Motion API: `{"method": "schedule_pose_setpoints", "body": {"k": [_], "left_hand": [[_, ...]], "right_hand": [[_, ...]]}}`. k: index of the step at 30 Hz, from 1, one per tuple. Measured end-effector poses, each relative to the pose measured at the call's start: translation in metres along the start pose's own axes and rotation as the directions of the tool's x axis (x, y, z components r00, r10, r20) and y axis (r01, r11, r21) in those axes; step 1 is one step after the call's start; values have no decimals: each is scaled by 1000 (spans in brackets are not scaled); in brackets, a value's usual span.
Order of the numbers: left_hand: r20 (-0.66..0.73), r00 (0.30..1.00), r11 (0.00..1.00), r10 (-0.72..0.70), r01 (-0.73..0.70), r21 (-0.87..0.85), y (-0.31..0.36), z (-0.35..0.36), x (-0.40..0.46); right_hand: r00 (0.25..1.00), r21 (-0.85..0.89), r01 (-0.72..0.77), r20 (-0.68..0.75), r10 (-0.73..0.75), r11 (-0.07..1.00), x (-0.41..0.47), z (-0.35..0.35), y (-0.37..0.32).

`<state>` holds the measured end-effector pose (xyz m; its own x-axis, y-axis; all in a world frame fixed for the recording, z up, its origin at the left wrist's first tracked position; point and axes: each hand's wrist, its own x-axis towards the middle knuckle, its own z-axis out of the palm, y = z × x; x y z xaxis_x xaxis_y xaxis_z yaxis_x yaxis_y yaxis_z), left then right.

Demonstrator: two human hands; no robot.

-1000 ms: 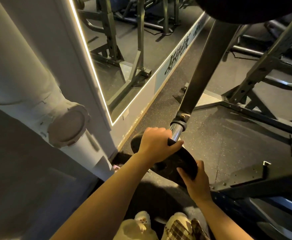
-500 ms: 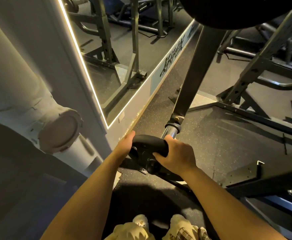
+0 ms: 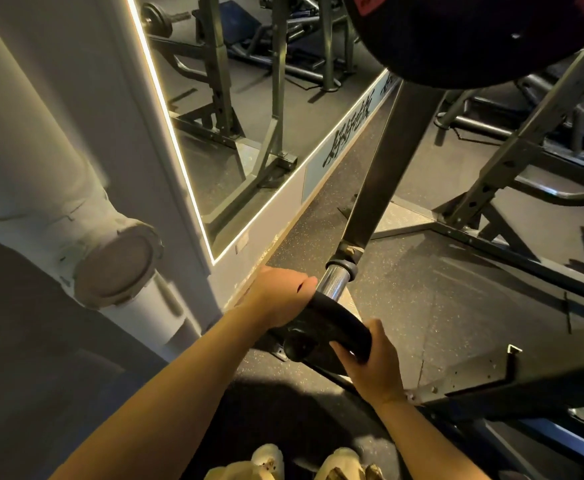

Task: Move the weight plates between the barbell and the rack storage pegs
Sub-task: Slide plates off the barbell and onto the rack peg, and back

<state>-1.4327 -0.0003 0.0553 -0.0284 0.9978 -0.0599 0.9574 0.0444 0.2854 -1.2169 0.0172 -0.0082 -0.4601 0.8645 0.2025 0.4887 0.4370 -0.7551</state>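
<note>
**Small plate at the tip of the peg**

I have a small black weight plate point(image 3: 332, 332) in both hands, right at the free end of the chrome storage peg point(image 3: 333, 284) that juts toward me from the dark rack upright point(image 3: 397, 147). My left hand point(image 3: 276, 299) curls over the plate's upper left rim, knuckles just beside the peg. My right hand point(image 3: 375, 362) grips the lower right rim, with my thumb lying along the plate's edge. The plate sits tilted, its face turned partly up toward me; I cannot tell whether its bore is on the peg or just off the tip, since my hands and the plate hide that spot.

What matters next is the peg's long axis: it runs from the upright down toward my hands, so the plate must travel straight along that line, either way. My left hand is nearer the peg; the right carries the far rim.

Above hangs a big black plate point(image 3: 474, 39) with a red label point(image 3: 370, 3), too cropped to read. Along the mirror's point(image 3: 249, 109) lower border runs dark brush-style script point(image 3: 349, 142) that I cannot make out.
</note>
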Motion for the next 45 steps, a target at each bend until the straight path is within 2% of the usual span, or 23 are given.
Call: {"method": "schedule_pose_setpoints", "body": {"k": [1, 3, 5, 8, 10, 12, 14, 15, 18, 19, 20, 22, 24, 25, 26, 27, 30, 31, 33, 36, 39, 41, 45], "left_hand": [[-2, 1000, 1000, 12, -12, -27, 9, -3, 3], [-30, 995, 989, -96, 92, -119, 14, -8, 10], [42, 986, 965, -163, 168, -203, 13, -7, 13], [31, 975, 943, -218, 219, -250, -2, 3, 12], [23, 955, 891, -295, 284, -355, -21, 11, 11], [60, 933, 783, -355, 332, -525, -44, 23, 3], [148, 886, 551, -439, 396, -735, -58, 34, -8], [153, 875, 468, -459, 385, -796, -64, 42, -11], [50, 915, 386, -400, 218, -897, -66, 63, -12], [52, 900, 355, -433, 223, -908, -58, 57, -12], [103, 871, 314, -480, 280, -907, -49, 47, -11], [215, 754, 213, -621, 426, -879, -40, 45, -8], [302, 656, 102, -692, 502, -859, -35, 42, -8], [297, 647, 109, -702, 511, -853, -31, 40, -7], [267, 657, 165, -705, 519, -839, -26, 36, -7], [219, 684, 254, -696, 520, -816, -23, 33, -6], [-40, 836, 673, -547, 410, -615, -12, 23, -4], [-126, 876, 776, -465, 336, -533, -7, 20, -4], [-264, 899, 898, -349, 240, -367, 9, 15, -2], [-448, 868, 976, -215, 179, -123, 45, 20, 1], [-504, 863, 997, -38, 68, 42, 71, 30, 6], [-524, 852, 996, -24, 68, 65, 76, 33, 9], [-549, 835, 999, -34, 33, -12, 60, 32, 10]], "right_hand": [[999, 38, -51, -16, 52, 998, -5, 3, 4], [994, 61, -104, -40, 106, 993, -8, 5, 4], [994, 49, -109, -13, 109, 993, -7, 4, 3], [995, -10, -65, 69, 65, 998, 3, -4, -5], [995, -112, 18, 102, -7, 993, 18, -9, -17], [986, -265, 148, 120, -119, 953, 39, -10, -34], [959, -384, 283, 126, -254, 879, 56, -7, -49], [942, -442, 333, 125, -310, 833, 61, -3, -53], [926, -512, 363, 100, -365, 779, 66, 4, -58], [925, -498, 365, 96, -368, 787, 65, 5, -57], [924, -481, 368, 97, -369, 796, 65, 4, -55], [923, -459, 375, 104, -370, 805, 63, 2, -52], [927, -429, 368, 100, -362, 825, 61, -1, -50], [933, -402, 354, 97, -345, 844, 59, -3, -48], [942, -374, 333, 87, -325, 865, 57, -5, -44], [951, -347, 308, 77, -300, 886, 54, -7, -40], [977, -248, 211, 44, -207, 946, 38, -15, -17], [989, -201, 149, 44, -143, 968, 30, -15, -9], [996, -112, -45, 70, 53, 993, 15, -15, 5], [940, -50, -310, 130, 314, 949, -4, -8, 26], [868, 29, -463, 216, 447, 886, -11, 1, 32], [854, 38, -485, 233, 464, 874, -12, 3, 36], [891, -34, -409, 199, 407, 912, -7, -7, 31]]}}
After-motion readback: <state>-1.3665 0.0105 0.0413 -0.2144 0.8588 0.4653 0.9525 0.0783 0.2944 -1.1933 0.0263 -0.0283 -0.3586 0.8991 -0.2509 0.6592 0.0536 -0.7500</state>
